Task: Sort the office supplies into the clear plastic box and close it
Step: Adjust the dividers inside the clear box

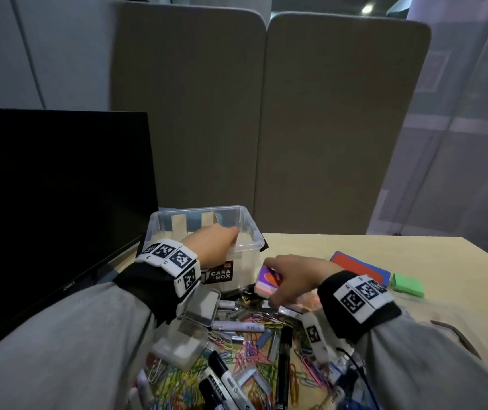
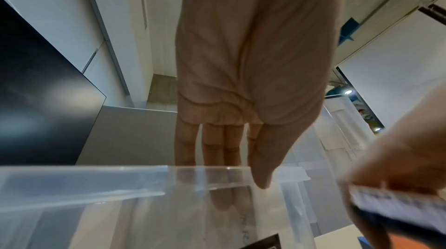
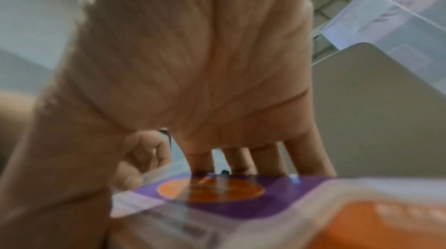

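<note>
The clear plastic box (image 1: 245, 229) with a "CASA BOX" label stands open on the desk beside the monitor. My left hand (image 1: 222, 238) reaches over its near wall; in the left wrist view the straight fingers (image 2: 222, 201) hang inside the box (image 2: 96, 180) and the thumb lies outside the rim, so the hand (image 2: 243, 186) holds that wall. My right hand (image 1: 275, 279) grips a wrapped pack of sticky notes (image 1: 262, 284) with a purple and orange label, just right of the box above the pile. The right wrist view shows the pack (image 3: 217, 196) held between thumb and fingers (image 3: 200, 159).
A heap of coloured paper clips (image 1: 251, 359), staples, markers (image 1: 284, 365) and small clear cases (image 1: 204, 306) lies in front of me. A red and blue card (image 1: 361, 267) and a green pad (image 1: 408, 284) lie to the right. A black monitor (image 1: 59, 202) stands left.
</note>
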Demonstrator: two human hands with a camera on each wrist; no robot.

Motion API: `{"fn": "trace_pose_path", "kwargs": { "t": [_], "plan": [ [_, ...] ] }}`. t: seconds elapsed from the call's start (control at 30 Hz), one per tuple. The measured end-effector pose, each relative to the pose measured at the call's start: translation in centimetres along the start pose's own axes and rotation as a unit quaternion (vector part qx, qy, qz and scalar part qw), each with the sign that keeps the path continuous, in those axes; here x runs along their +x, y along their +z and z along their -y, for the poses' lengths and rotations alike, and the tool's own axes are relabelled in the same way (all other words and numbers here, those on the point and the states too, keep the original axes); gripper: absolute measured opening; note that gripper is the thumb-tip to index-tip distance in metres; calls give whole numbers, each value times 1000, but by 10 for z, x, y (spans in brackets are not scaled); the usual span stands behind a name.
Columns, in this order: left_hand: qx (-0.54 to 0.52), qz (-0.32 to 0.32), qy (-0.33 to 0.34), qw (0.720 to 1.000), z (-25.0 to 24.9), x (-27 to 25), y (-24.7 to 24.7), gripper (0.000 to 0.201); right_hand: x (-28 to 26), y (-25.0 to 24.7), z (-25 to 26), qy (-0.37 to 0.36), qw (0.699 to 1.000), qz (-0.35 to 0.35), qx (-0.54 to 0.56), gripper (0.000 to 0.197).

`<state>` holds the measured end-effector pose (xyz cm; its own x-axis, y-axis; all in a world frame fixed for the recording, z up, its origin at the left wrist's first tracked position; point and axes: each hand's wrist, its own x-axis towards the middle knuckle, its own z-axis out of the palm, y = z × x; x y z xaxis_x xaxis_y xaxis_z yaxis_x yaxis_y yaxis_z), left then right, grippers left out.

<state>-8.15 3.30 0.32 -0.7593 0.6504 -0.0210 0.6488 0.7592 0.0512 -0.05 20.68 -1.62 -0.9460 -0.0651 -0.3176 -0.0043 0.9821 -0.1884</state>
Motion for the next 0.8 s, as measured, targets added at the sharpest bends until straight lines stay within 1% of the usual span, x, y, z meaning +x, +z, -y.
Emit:
{"fn": "trace_pose_path", "kwargs": {
  "t": [0.07, 0.17, 0.27, 0.33, 0.37, 0.47, 0.53, 0.6, 0.7, 0.77, 0.8],
  "plan": [
    [-9, -6, 4, 1000, 0, -2, 1, 23, -4, -8, -1, -23, 998, -19, 62, 44],
    [-20, -11, 14, 1000, 0, -5, 1, 20, -9, -21, -5, -53, 985, -62, 153, 41],
    [-25, -11, 22, 999, 0, -4, 1, 21, -9, -35, -10, -78, 963, -141, 218, 41],
    [-28, -9, 22, 999, 1, -1, 1, 21, -6, -44, -13, -94, 931, -205, 287, 39],
    [-28, -8, 23, 999, 1, -1, 0, 22, -4, -47, -14, -99, 910, -245, 320, 39],
    [-31, -6, 31, 999, 4, 1, 0, 20, 11, -54, -13, -90, 831, -368, 407, 44],
    [-29, -5, 39, 999, 5, 2, 0, 19, 22, -58, -11, -79, 775, -421, 465, 43],
    [-34, -4, 41, 999, 4, 1, 0, 18, 31, -59, -11, -74, 735, -454, 497, 35],
    [-38, -8, 49, 998, 2, -1, 0, 18, 41, -57, -8, -84, 703, -475, 522, 23],
    [-41, -8, 56, 998, 0, -5, -1, 19, 44, -54, -6, -93, 693, -478, 531, 20],
    [-41, -7, 59, 997, -1, -7, -1, 20, 44, -54, -4, -99, 693, -480, 528, 19]
  ]
}}
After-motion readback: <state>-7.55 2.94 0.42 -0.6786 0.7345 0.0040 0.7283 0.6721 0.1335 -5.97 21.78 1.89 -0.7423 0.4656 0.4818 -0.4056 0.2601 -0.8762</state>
